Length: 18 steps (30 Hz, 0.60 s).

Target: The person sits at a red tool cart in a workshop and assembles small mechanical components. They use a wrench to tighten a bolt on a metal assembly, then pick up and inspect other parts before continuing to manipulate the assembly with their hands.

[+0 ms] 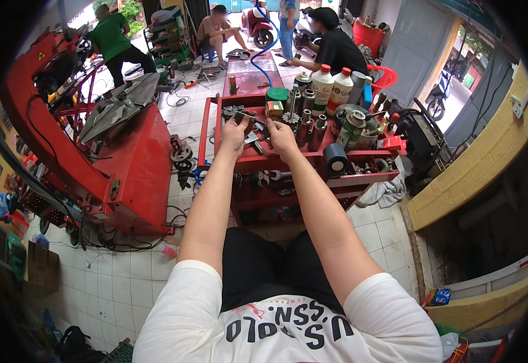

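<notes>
Both my arms reach over the top tray of a red tool cart [214,130]. My left hand [233,137] is closed on a small dark part [247,123], too small to name. Close by on its right, my right hand [282,138] has its fingers pinched together; whatever they hold is mostly hidden. Between and below the hands lies a silver metal tool [253,139]. Beyond my right hand stand dark metal cylinders like sockets [317,133], a small red and yellow box [274,109] and a green-lidded container [278,95].
White bottles with red caps [322,85], a green and silver spray can [353,129] and a black round cup-like thing [335,158] crowd the cart's right side. A red machine [134,163] stands left. Ahead, a person in black [342,51] sits; other people are farther off.
</notes>
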### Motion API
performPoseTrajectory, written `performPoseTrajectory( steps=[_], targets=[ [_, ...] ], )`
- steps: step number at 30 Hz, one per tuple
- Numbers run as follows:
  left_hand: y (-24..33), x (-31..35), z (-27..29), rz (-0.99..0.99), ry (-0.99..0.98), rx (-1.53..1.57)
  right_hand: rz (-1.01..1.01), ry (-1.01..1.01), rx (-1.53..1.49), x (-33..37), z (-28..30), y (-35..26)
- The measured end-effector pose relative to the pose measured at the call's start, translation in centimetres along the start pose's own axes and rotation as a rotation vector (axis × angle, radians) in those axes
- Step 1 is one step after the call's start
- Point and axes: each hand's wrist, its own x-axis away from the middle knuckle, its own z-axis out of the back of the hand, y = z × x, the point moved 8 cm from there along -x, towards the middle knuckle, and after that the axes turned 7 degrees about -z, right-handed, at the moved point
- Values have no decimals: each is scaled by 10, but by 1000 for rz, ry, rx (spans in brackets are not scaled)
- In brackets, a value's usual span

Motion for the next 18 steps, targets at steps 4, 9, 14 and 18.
performPoseTrajectory(
  steps=[4, 9, 14, 18],
  targets=[
    [2, 2, 0, -4, -24, -14, -84, -23, 3, 6, -3, -3],
    [2, -6, 10, -32, 6, 20, 94, -12, -122, 5, -10, -12],
    [-1, -3, 2, -16, 10, 3, 52, -17, 11, -3, -3, -1],
    [2, -2, 6, -8, 33, 33, -41, -82, 9, 2, -9, 0]
  ],
)
